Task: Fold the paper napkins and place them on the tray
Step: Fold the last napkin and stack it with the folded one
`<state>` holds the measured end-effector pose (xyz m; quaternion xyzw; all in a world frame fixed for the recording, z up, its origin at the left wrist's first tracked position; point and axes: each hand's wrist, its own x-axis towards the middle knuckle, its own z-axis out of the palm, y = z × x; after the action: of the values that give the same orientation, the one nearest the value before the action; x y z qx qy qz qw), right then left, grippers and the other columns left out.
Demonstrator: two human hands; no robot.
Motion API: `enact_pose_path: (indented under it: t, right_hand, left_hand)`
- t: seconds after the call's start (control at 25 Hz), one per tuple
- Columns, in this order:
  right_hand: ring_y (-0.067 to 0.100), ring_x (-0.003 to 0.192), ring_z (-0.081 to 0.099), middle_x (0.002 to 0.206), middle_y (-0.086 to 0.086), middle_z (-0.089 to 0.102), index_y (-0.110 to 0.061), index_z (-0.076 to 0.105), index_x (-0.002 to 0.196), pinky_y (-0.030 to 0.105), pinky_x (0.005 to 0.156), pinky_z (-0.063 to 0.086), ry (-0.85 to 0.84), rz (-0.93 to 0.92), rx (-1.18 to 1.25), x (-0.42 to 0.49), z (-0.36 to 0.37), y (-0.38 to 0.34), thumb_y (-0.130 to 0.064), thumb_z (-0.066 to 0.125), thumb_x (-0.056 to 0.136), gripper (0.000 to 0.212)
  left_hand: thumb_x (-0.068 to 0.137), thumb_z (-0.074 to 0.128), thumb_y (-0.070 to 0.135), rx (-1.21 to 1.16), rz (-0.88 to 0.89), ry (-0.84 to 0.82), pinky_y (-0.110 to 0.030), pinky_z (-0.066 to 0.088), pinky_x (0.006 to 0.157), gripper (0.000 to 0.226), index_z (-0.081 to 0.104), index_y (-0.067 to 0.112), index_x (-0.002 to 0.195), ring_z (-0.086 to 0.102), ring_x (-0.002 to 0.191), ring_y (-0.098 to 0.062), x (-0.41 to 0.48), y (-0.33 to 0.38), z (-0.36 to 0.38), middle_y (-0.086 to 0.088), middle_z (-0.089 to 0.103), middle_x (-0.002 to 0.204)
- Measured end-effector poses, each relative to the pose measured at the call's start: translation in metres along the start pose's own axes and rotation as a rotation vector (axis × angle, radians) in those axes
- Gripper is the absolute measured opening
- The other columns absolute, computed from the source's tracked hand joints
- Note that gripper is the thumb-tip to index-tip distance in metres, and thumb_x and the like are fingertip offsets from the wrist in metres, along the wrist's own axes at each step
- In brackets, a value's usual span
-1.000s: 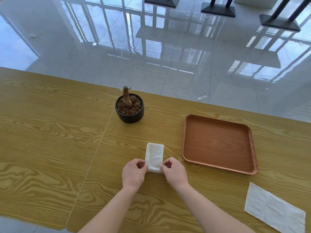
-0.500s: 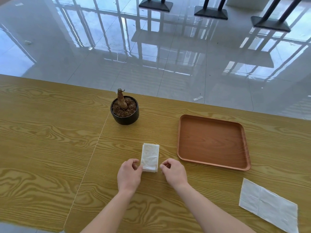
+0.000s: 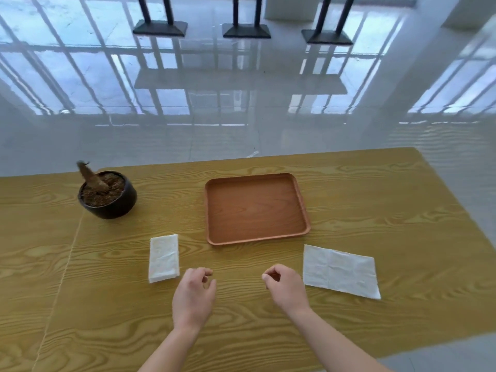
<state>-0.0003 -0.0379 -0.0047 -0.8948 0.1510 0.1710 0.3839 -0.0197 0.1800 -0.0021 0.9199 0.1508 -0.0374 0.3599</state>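
Note:
A folded white napkin (image 3: 164,258) lies flat on the wooden table, left of the brown tray (image 3: 303,208), which holds nothing. An unfolded white napkin (image 3: 340,270) lies to the right, just in front of the tray's near right corner. My left hand (image 3: 193,295) hovers right of the folded napkin, fingers loosely curled, holding nothing. My right hand (image 3: 285,287) is just left of the unfolded napkin, fingers loosely curled, also holding nothing. Neither hand touches a napkin.
A black pot (image 3: 107,196) with soil and a short brown stump stands at the back left. The table's far edge runs behind the tray, its right edge slants down past the unfolded napkin. A seam (image 3: 67,264) crosses the tabletop at the left. Black table bases (image 3: 245,30) stand on the glossy floor.
Both hands let go of the folded napkin and moved right, toward the unfolded one. The view swung right and the right hand now sits beside the unfolded napkin.

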Motion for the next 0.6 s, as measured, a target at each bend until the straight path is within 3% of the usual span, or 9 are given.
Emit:
enact_pose_path:
  t: [0.24, 0.44, 0.56, 0.6]
  right_hand:
    - [0.004, 0.071, 0.061, 0.073, -0.012, 0.067, -0.027, 0.065, 0.078, 0.026, 0.061, 0.05, 0.163, 0.053, -0.086, -0.015, -0.09, 0.104, -0.025, 0.066, 0.092, 0.013]
    - [0.013, 0.073, 0.061, 0.081, -0.01, 0.067, -0.024, 0.067, 0.081, 0.037, 0.063, 0.054, 0.247, 0.065, -0.204, -0.013, -0.139, 0.151, -0.024, 0.063, 0.093, 0.012]
    - [0.017, 0.079, 0.059, 0.093, -0.005, 0.06, -0.024, 0.068, 0.096, 0.034, 0.06, 0.051, 0.343, 0.079, -0.221, -0.007, -0.154, 0.167, -0.025, 0.063, 0.094, 0.006]
    - [0.018, 0.084, 0.059, 0.098, -0.004, 0.059, -0.023, 0.068, 0.105, 0.033, 0.062, 0.049, 0.357, 0.09, -0.225, -0.006, -0.157, 0.171, -0.026, 0.064, 0.093, 0.013]
  left_hand:
    - [0.086, 0.07, 0.023, 0.048, 0.199, -0.181, -0.018, 0.039, 0.068, 0.015, 0.07, 0.024, 0.101, 0.055, 0.082, -0.003, -0.031, 0.08, 0.085, 0.017, 0.053, 0.084]
    - [0.09, 0.064, 0.032, 0.131, 0.326, -0.224, -0.028, 0.05, 0.076, 0.02, 0.066, 0.026, 0.109, 0.055, 0.101, -0.01, -0.034, 0.13, 0.132, 0.012, 0.057, 0.101]
    - [0.091, 0.063, 0.034, 0.289, 0.464, -0.266, -0.031, 0.049, 0.076, 0.027, 0.062, 0.025, 0.116, 0.052, 0.096, -0.016, -0.031, 0.147, 0.149, 0.006, 0.055, 0.102]
    - [0.091, 0.062, 0.033, 0.361, 0.512, -0.279, -0.033, 0.048, 0.074, 0.025, 0.062, 0.025, 0.114, 0.051, 0.092, -0.018, -0.03, 0.151, 0.154, 0.004, 0.054, 0.1]
